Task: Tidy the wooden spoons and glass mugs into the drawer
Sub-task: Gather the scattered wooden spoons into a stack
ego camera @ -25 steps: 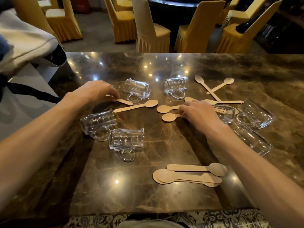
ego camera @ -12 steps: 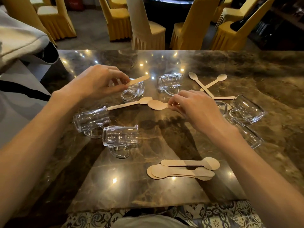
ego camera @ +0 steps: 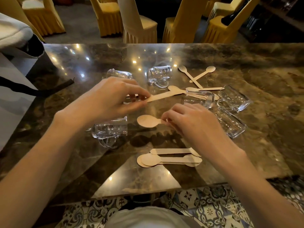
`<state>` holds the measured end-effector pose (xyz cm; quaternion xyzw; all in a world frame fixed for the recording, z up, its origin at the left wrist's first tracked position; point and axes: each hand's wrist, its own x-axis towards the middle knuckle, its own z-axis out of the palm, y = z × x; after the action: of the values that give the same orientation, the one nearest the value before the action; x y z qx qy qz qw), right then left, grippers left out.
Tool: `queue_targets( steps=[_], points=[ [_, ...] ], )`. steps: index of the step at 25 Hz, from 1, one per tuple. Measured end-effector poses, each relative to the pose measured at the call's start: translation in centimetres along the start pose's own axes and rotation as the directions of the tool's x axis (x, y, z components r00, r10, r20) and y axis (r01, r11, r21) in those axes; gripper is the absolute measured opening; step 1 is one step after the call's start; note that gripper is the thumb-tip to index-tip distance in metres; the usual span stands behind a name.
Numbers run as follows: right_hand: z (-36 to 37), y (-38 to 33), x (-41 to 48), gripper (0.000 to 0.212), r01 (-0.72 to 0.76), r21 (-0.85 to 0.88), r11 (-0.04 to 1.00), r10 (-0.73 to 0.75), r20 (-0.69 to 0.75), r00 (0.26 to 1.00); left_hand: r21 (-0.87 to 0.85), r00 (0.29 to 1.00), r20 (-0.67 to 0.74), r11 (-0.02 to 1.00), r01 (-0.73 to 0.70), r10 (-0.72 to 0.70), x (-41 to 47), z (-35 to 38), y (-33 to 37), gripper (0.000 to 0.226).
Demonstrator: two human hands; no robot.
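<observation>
Six glass mugs (ego camera: 159, 73) lie on their sides across a dark marble table (ego camera: 256, 145), scattered among flat wooden spoons. The left hand (ego camera: 111, 99) is over the middle of the table, thumb and fingers pinching the handle end of a wooden spoon (ego camera: 164, 95). That spoon slants away to the right, its bowl just beside the middle mug (ego camera: 199, 98). The right hand (ego camera: 194, 124) is close by and nearer the person. Its fingers are curled, pinching the handle of a second spoon (ego camera: 147, 120), whose round bowl sticks out to the left while the handle is hidden under the fingers. The spoon's shadow falls on the table just below it. A near mug (ego camera: 109, 129) lies under the left wrist with its handle toward the person, and another mug (ego camera: 118, 74) shows partly behind the left hand. A pair of mugs (ego camera: 233, 98) lies to the right of the right hand, one nearer the person than the other. A pile of spoons (ego camera: 169, 159) rests lengthwise near the table's front edge, its right end hidden by the right forearm. Two crossed spoons (ego camera: 194, 77) lie at the far right of the group, with a single spoon (ego camera: 205, 89) flat just in front of them. Chairs in yellow covers (ego camera: 108, 17) stand beyond the table, patterned floor tiles (ego camera: 205, 209) show below its front edge, and a grey cloth (ego camera: 14, 33) with a black strap (ego camera: 32, 90) sits at the left.
</observation>
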<state>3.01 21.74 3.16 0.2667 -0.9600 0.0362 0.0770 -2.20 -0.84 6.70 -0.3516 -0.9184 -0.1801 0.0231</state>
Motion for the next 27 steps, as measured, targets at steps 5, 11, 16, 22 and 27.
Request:
queue_targets(
  steps=[5, 11, 16, 22, 27],
  points=[
    [1.6, -1.5, -2.7, 0.023, -0.005, 0.020, 1.000, 0.003, 0.101, 0.995, -0.012, 0.998, 0.062, 1.000, -0.022, 0.023, 0.1, 2.7, 2.1, 0.038],
    [3.9, -2.6, -4.2, 0.013, 0.010, -0.066, 0.998, -0.004, 0.093, 0.996, -0.023, 0.990, 0.131, 0.999, -0.044, 0.047, 0.0, 5.9, 3.9, 0.031],
    [4.9, -2.7, -4.9, 0.011, -0.011, -0.028, 1.000, 0.013, 0.063, 0.998, -0.017, 0.975, 0.219, 0.999, -0.029, 0.032, -0.2, 7.9, 4.9, 0.031],
    [4.7, -2.5, -5.9, 0.003, -0.043, 0.006, 0.999, 0.042, 0.045, 0.998, 0.015, 0.958, 0.286, 1.000, -0.012, 0.007, -0.1, 9.2, 5.1, 0.033],
    [3.5, -1.4, -6.1, 0.017, -0.087, 0.042, 0.995, 0.087, -0.002, 0.996, 0.037, 0.953, 0.304, 0.999, -0.016, 0.004, 0.2, 10.4, 4.9, 0.034]
  ],
)
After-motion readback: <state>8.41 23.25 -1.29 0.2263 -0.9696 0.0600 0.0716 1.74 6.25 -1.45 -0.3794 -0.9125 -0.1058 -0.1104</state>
